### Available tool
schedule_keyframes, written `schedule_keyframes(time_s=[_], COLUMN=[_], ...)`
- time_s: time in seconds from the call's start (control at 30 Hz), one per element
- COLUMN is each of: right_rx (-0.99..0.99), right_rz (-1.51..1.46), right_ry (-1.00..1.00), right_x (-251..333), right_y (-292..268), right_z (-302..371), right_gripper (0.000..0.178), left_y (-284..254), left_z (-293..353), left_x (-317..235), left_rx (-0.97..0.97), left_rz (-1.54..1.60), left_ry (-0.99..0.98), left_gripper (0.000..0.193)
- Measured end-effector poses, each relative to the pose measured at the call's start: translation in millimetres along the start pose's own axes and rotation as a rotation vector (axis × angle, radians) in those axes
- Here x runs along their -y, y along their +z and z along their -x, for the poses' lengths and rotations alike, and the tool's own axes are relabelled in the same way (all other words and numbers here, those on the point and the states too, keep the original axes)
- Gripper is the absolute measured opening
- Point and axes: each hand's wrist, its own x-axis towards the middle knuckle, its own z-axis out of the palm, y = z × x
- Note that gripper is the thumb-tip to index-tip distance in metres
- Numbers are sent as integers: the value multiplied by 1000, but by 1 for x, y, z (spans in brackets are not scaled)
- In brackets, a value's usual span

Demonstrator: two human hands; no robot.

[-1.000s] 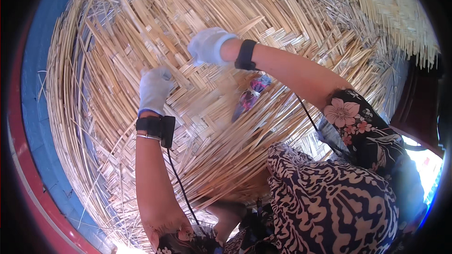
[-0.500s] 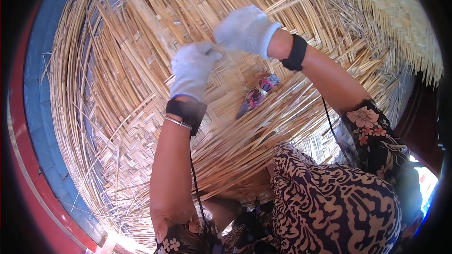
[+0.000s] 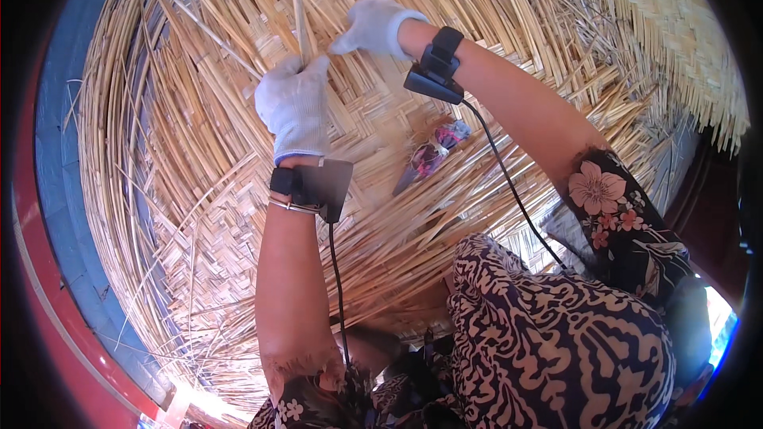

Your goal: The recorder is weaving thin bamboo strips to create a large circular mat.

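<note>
My left hand (image 3: 292, 111), in a white knitted glove, is closed on a pale reed strip (image 3: 298, 12) that runs away from me between thumb and fingers. To its upper right is my right hand (image 3: 376, 28), gloved the same way, its thumb held apart from the bent fingers and nothing visible in its grip. Under both hands spreads a large woven reed mat (image 3: 373, 111), with long loose strips over it. On the mat, right of my left wrist, lies a tool with a dark blade and a colourful cloth-wrapped handle (image 3: 429, 159).
Many loose reed strips (image 3: 429, 230) cross the mat near my lap. Another woven mat (image 3: 675, 40) with a ragged edge is at the upper right. A blue surface (image 3: 67, 191) and a red rim (image 3: 48, 286) border the left. Black cables (image 3: 505, 167) hang from both wrist devices.
My hands have moved left, and the right one has come away from the left. The strip in my left hand now points straight away from me.
</note>
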Motion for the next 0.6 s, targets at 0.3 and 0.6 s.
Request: schedule_keyframes(time_s=[0.3,0.6], right_rx=[-262,-97], right_rz=[81,-377], right_ry=[23,-126], right_x=[4,1], right_y=[24,22], right_z=[-13,4], right_gripper=[41,30], left_y=[-1,7], left_z=[3,0], left_x=[1,9], left_rx=[-49,-111], left_rz=[165,452], left_ry=[-18,-159], left_gripper=[22,15])
